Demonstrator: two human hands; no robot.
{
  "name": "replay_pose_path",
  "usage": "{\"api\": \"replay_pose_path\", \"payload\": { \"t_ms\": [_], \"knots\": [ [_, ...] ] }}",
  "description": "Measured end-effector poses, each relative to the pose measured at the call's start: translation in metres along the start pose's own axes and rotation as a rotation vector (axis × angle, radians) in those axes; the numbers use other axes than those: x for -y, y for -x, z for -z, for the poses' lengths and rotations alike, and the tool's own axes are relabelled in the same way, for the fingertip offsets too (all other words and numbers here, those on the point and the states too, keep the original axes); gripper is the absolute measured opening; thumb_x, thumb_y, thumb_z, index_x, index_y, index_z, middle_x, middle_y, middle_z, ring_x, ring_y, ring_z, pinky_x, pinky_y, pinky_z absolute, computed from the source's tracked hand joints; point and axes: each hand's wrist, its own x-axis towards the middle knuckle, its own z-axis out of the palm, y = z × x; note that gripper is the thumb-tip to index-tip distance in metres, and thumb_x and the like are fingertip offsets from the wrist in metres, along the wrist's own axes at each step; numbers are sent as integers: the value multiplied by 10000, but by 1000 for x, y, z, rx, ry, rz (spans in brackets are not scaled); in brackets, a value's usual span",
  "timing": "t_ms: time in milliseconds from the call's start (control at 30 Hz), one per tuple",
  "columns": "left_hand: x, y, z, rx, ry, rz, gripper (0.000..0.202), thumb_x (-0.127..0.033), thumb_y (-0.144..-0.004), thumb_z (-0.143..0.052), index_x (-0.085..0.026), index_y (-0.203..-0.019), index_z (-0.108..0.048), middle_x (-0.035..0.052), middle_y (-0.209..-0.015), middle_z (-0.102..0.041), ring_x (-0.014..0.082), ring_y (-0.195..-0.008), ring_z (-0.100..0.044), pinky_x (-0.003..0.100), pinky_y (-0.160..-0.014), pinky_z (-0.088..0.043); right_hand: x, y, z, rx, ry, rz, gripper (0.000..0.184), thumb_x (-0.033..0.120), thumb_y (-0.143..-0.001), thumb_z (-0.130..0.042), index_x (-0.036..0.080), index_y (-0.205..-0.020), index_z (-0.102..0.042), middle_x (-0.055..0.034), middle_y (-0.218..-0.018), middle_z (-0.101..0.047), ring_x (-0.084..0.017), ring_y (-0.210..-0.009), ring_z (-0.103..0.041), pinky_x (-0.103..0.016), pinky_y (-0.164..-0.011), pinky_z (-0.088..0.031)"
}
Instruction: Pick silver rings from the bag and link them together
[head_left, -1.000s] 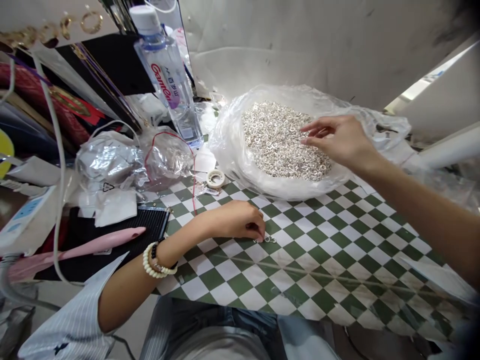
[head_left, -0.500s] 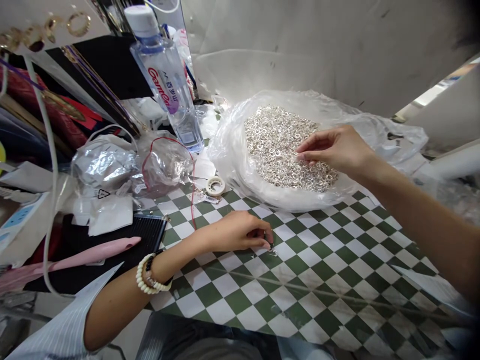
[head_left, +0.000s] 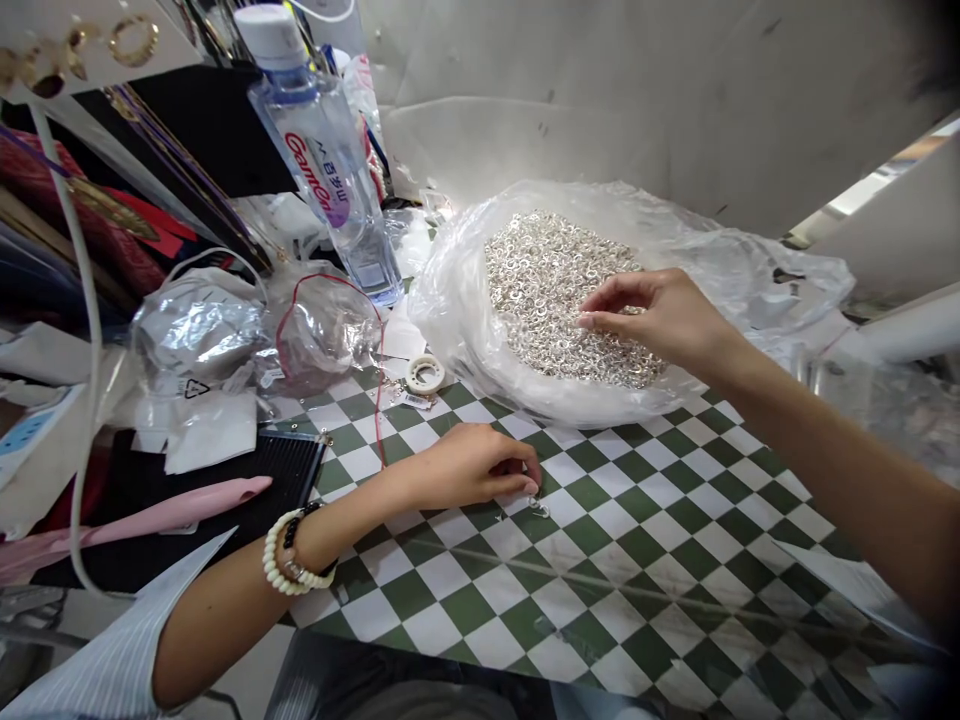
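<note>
My left hand point(head_left: 484, 468) rests on the checkered tabletop, thumb and forefinger pinched on a small silver hook-shaped piece point(head_left: 539, 510) that pokes out below the fingertips. Strings of white and dark beads circle that wrist. My right hand point(head_left: 660, 315) is over a pile of small silver ring-like pieces point(head_left: 555, 275) in an opened clear plastic bag point(head_left: 465, 340). Its thumb and forefinger are close together at the pile's surface; whatever lies between them is too small to make out.
Left of the bag stands a water bottle point(head_left: 326, 180). A white ring-shaped spool point(head_left: 425, 374) and red cord point(head_left: 381, 400) lie nearby. Further left are crumpled plastic packets point(head_left: 202, 320), a pink-handled object point(head_left: 187, 500) and a white cable point(head_left: 91, 350). A grey wall point(head_left: 600, 90) rises behind.
My right hand has shifted slightly left and down over the pile, its thumb and forefinger now drawn forward. My left hand stays in place on the tabletop. The view has shifted slightly.
</note>
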Motion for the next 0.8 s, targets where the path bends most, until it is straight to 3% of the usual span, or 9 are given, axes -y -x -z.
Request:
{"api": "replay_pose_path", "payload": {
  "t_ms": [233, 400, 500, 633, 700, 800],
  "knots": [
    [-2, 0, 0, -1, 7, 10, 174, -289, -978, -591, -191, -1010, -731, -10, -763, -718, 104, -672, -619, 214, -639, -372, -9, 15, 2, -130, -192, -22, 205, 373, -769, -811, 212, -895, -804, -62, -854, -745, -177, -769, -682, -321, -691, -563],
    [-3, 0, 0, -16, 32, 21, 180, -281, -970, -594, -186, -1028, -736, 11, -798, -729, 118, -696, -621, 223, -648, -383, -8, 23, 4, -172, -203, 2, 196, 320, -761, -815, 180, -896, -792, -75, -925, -741, -157, -779, -651, -297, -667, -538],
    [-3, -1, 0, -35, 192, 27, 197, -286, -973, -585, -166, -1040, -727, 25, -810, -722, 115, -709, -618, 219, -645, -397, -7, 26, 4, -168, -216, -4, 174, 289, -759, -806, 170, -882, -774, -56, -883, -722, -135, -739, -622, -278, -633, -517],
    [3, -6, 0, -224, 579, 42, 266, -315, -1002, -528, -111, -1072, -685, 23, -733, -653, 100, -669, -567, 212, -623, -404, -8, 27, 1, -195, -208, 29, 73, 221, -812, -743, 176, -867, -758, -22, -790, -668, -86, -641, -532, -250, -563, -437],
    [8, -8, 1, -282, 672, 52, 275, -316, -1007, -522, -102, -1072, -682, 14, -706, -630, 90, -646, -534, 212, -634, -407, -10, 27, -1, -194, -189, 38, 82, 227, -844, -718, 186, -897, -766, -15, -761, -645, -73, -612, -487, -243, -521, -385],
    [11, -8, 0, -286, 697, 53, 270, -311, -1007, -521, -106, -1065, -688, 12, -692, -624, 86, -632, -513, 215, -646, -409, -13, 29, -2, -169, -215, 42, 150, 254, -818, -765, 198, -956, -786, -29, -815, -684, -87, -652, -541, -252, -570, -458]
  ]
}}
